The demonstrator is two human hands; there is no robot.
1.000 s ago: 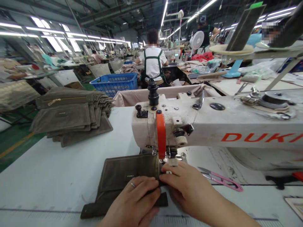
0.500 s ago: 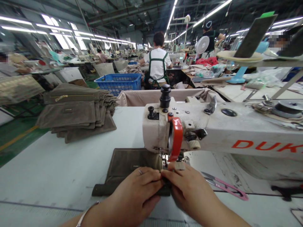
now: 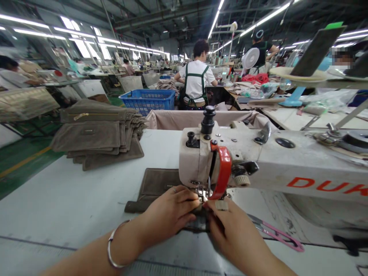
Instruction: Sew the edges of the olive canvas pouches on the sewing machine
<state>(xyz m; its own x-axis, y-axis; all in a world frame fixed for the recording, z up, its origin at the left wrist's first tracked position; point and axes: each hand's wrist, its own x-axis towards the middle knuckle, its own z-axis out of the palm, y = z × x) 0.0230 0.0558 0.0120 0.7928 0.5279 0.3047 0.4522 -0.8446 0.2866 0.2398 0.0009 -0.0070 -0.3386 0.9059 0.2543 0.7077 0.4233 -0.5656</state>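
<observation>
A dark olive-brown fabric bag panel (image 3: 161, 180) with a small label lies flat under the presser foot of the sewing machine (image 3: 195, 165). My left hand (image 3: 172, 211), fingers together, grips and presses the panel just left of the foot. My right hand (image 3: 230, 226) pinches the panel's near edge in front of the needle, with a light-coloured wrap on one finger. Both sets of fingertips are close to the metal foot. The machine's red guard (image 3: 223, 172) partly hides the needle area. Part of the panel is covered by my hands and the machine head.
Pink-handled scissors (image 3: 283, 237) lie right of my right hand. A stack of similar brown panels (image 3: 89, 134), some with zips, sits at the left. Behind the table are a cloth-lined bin (image 3: 172, 119), a blue basket (image 3: 148, 100) and a co-worker (image 3: 197, 76) seated facing away.
The panel has slid away from me beneath the foot and turned slightly. My left hand has moved forward with it, showing more forearm; my right hand stays near the foot. The camera view has shifted a little.
</observation>
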